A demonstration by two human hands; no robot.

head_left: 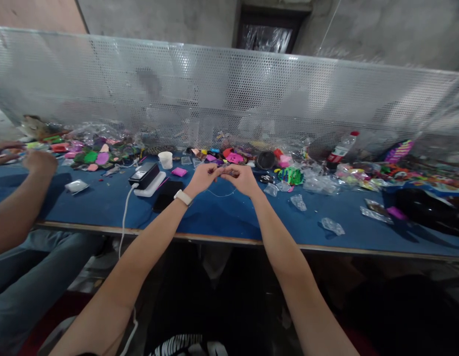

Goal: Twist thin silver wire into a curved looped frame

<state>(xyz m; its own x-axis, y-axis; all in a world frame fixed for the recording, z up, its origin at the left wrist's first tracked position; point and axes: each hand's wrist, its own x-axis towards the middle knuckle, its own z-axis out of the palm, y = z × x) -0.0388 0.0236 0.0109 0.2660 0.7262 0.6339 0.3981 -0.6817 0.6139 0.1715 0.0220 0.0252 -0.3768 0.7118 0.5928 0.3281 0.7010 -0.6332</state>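
Observation:
Both my arms reach out over a blue table (214, 217). My left hand (203, 177), with a white watch on the wrist, and my right hand (242, 178) meet above the table's middle. Their fingers are pinched together on a small dark item (225, 171) too small to name. A thin clear thread (222, 194) hangs in a loop beneath the hands. A pink piece (179, 171) and a black phone (168, 190) lie close to my left hand.
Colourful small parts (99, 151) and plastic bags (318, 184) are heaped along a perforated metal screen (229, 94). A white cup (165, 159), a charger with a white cable (145, 177), and a bottle (341, 148) stand nearby. Another person's arm (18, 198) works at the left.

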